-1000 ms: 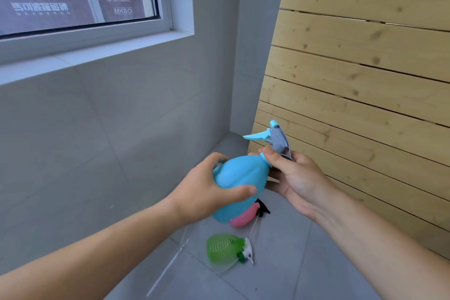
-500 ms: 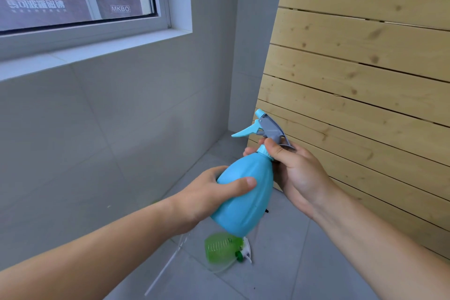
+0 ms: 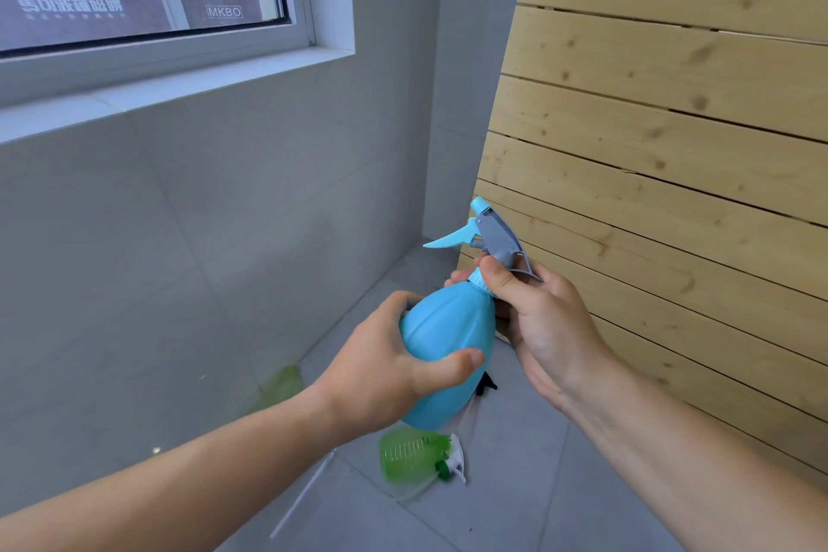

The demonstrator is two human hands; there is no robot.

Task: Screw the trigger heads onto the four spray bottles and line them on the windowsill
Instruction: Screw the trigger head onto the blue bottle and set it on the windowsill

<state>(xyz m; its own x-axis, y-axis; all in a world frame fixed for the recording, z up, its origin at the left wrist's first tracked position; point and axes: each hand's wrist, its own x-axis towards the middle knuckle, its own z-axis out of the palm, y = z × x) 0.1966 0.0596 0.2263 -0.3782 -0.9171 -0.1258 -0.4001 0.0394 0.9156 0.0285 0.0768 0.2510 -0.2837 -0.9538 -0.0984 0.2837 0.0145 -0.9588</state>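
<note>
A light blue spray bottle point(image 3: 448, 336) is held upright and slightly tilted in front of me. My left hand point(image 3: 385, 368) wraps its round body. Its grey and blue trigger head point(image 3: 495, 238) sits on the neck, and my right hand point(image 3: 537, 318) pinches the collar just under that head. A green spray bottle point(image 3: 412, 453) with a white and green head lies on the floor below. A black trigger part point(image 3: 486, 385) peeks out behind the blue bottle. The white windowsill point(image 3: 170, 90) runs along the upper left.
A slatted wooden panel point(image 3: 672, 148) leans against the wall on the right, close to my right hand. A thin white dip tube point(image 3: 302, 493) lies on the grey tiled floor point(image 3: 515, 506). The glossy grey wall point(image 3: 179, 260) shows a green reflection.
The blue bottle has swung from lying sideways to nearly upright and come up a little. The pink bottle behind it is now hidden. Both hands kept their grip.
</note>
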